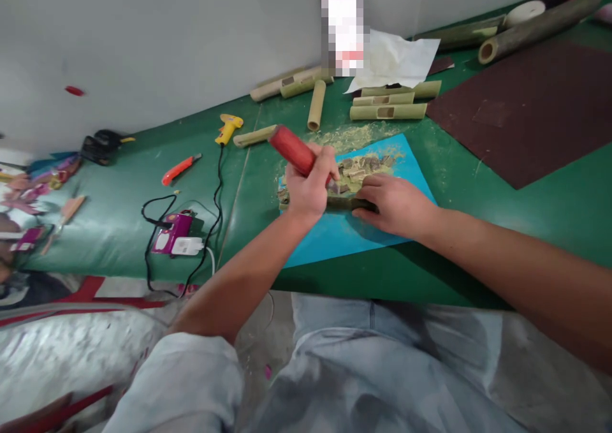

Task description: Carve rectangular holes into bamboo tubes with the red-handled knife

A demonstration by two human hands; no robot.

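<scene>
My left hand (308, 187) is wrapped round the thick red handle of a chisel (296, 152), which leans with its handle up to the left. Its short metal end points down at a dark green bamboo tube (343, 203), though my fingers partly hide the tip. The tube lies across a blue sheet (354, 229), and my right hand (389, 203) grips its right end. My left wrist covers much of the tube's left end. Behind the tube, bamboo chips and shavings (356, 168) are heaped on the sheet.
Cut bamboo pieces (388, 111) lie at the back, some with rectangular openings. On the left are a yellow glue gun (229, 128) with its black cord, an orange utility knife (179, 169) and a purple box (173, 232). A dark brown sheet (535, 114) covers the right side.
</scene>
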